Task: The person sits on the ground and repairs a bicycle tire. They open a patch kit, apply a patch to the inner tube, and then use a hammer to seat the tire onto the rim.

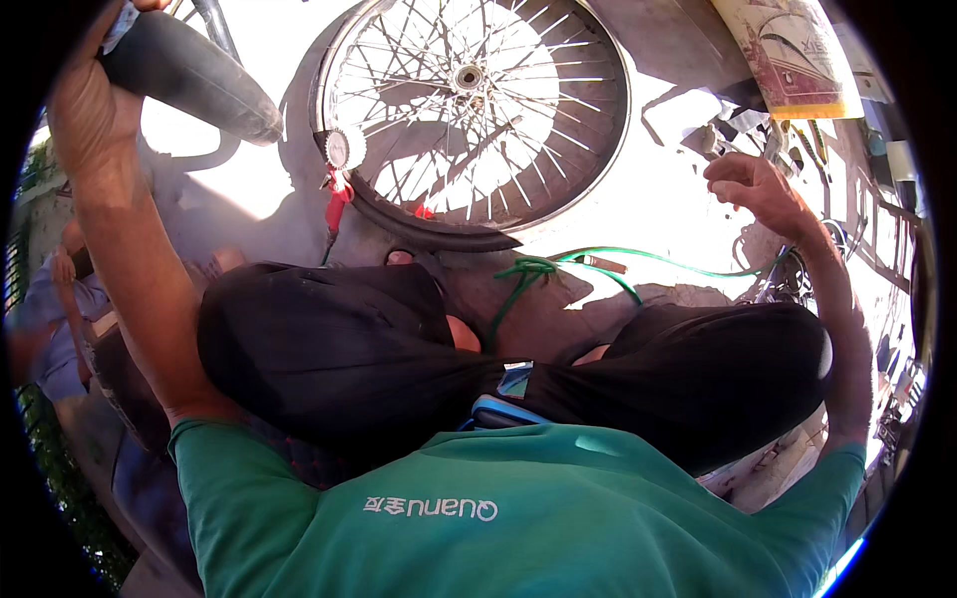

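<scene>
Raised at the upper left, my left hand (95,110) grips a dark, swollen inner tube (194,80); part of its fingers is cut off by the picture's edge. A small pale blue-white piece (122,25), too unclear to name, shows at those fingers. On the right, my right hand (763,194) hovers over the ground with fingers loosely bent and somewhat apart, nothing visible in them. Between the hands a spoked wheel (339,90) with a black tyre lies flat. A tyre inflator with a round gauge (339,149) and red handle rests against its left rim.
A green hose (678,261) runs in a loose knot in front of my crossed legs and off to the right. Tools and metal parts (738,130) clutter the upper right, beside a printed sack (797,60). Another person (65,309) sits at the far left.
</scene>
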The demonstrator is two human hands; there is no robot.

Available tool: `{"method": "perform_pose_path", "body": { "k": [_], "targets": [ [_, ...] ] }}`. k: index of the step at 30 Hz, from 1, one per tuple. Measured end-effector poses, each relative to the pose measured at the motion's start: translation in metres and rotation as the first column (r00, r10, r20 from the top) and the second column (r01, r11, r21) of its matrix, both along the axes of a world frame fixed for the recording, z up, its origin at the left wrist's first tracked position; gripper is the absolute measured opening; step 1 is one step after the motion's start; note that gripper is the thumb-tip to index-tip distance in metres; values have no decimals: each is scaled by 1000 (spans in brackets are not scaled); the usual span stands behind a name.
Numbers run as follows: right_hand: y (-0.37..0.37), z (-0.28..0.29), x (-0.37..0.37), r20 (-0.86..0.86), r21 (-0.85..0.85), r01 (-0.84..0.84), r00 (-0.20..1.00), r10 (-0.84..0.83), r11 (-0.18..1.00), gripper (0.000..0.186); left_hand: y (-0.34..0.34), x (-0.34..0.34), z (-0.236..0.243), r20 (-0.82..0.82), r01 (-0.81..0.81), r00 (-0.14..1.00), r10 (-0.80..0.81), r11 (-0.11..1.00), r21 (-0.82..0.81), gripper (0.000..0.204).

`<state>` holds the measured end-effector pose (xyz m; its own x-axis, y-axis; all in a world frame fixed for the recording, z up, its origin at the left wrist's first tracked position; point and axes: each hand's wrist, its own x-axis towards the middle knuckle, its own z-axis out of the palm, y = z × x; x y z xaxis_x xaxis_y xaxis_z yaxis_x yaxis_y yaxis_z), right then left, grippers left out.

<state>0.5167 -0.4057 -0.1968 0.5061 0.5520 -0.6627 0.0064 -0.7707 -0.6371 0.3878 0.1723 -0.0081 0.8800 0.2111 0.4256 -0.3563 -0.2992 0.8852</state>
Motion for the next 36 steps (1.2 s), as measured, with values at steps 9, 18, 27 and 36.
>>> {"method": "perform_pose_path", "body": {
  "k": [9,18,27,36],
  "targets": [
    [217,-71,-184,68,20,-776,630,773,631,24,-72,-3,-79,-116,-2,993,-16,989,-149,27],
    [235,-198,-293,465,-7,-612,698,544,791,23,-64,-38,-85,-361,66,921,-146,972,-226,30],
    [234,-234,-299,478,8,-671,654,586,742,15,-79,-26,-95,-481,143,846,-231,966,-214,52],
    [228,-227,-294,568,81,-708,611,551,702,20,-103,-23,-90,-644,158,703,-302,949,-273,55]
  ]
}}
